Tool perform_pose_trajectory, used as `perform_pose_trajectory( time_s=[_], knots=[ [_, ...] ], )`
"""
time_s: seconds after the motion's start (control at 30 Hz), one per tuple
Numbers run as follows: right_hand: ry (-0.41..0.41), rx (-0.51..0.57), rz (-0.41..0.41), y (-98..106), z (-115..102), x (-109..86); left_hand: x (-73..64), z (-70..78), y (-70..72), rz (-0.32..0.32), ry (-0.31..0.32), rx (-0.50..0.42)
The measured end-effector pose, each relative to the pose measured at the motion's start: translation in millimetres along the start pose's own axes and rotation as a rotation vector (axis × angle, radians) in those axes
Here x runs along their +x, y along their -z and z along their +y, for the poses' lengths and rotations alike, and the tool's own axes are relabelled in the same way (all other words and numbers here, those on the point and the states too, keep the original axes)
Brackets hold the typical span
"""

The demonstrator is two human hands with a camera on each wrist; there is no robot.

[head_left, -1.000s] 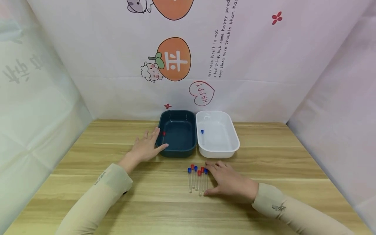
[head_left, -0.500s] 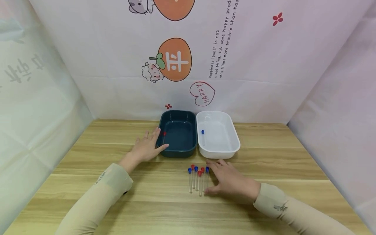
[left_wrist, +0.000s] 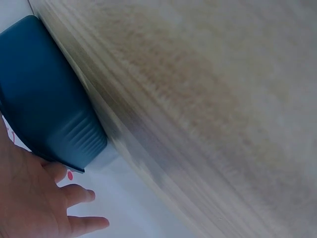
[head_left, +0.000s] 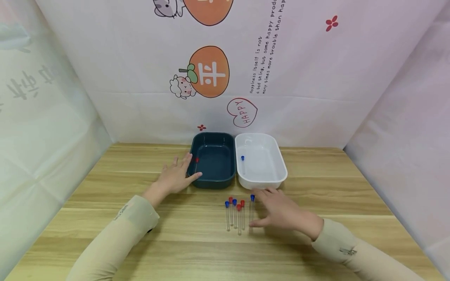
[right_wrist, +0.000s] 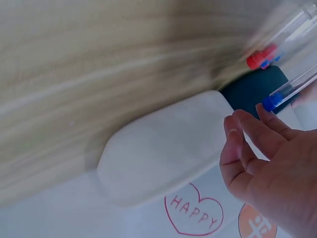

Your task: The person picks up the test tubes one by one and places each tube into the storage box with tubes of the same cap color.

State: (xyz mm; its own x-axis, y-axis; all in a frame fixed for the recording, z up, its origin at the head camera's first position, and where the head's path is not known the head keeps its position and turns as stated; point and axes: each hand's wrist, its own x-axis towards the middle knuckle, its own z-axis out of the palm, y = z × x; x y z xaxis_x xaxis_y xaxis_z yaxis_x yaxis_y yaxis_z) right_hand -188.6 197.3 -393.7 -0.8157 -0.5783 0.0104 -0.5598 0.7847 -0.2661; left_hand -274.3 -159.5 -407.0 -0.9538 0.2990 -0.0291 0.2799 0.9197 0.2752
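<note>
My right hand holds a blue-capped test tube upright to the eye, apart from the group, with the thumb near its lower end. In the right wrist view a fingertip meets the blue cap; the thumb is out of sight there. Left of it lie several clear test tubes side by side on the table, some with red caps and some with blue. My left hand rests with spread fingers at the left rim of the dark teal tray, also seen from the side as a teal wall.
A white tray stands against the teal one, with a blue-capped tube inside. A red cap shows in the teal tray near my left fingers. Behind both trays hangs a printed cloth at the wooden table's back edge.
The blue-capped tube at the right end has come away from the group, moving right and slightly toward the white tray with my right hand. My left hand stays in place.
</note>
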Motion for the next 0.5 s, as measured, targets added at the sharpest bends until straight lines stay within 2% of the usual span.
perform_pose_trajectory(
  time_s=[0.13,0.5],
  knots=[
    [0.001,-0.012,0.002,8.4,-0.6,-3.9,-0.7,1.3,1.4,-0.004,0.004,0.000],
    [0.069,-0.025,0.069,18.6,-3.0,-7.2,-0.3,1.5,1.8,-0.016,0.004,-0.008]
  ],
)
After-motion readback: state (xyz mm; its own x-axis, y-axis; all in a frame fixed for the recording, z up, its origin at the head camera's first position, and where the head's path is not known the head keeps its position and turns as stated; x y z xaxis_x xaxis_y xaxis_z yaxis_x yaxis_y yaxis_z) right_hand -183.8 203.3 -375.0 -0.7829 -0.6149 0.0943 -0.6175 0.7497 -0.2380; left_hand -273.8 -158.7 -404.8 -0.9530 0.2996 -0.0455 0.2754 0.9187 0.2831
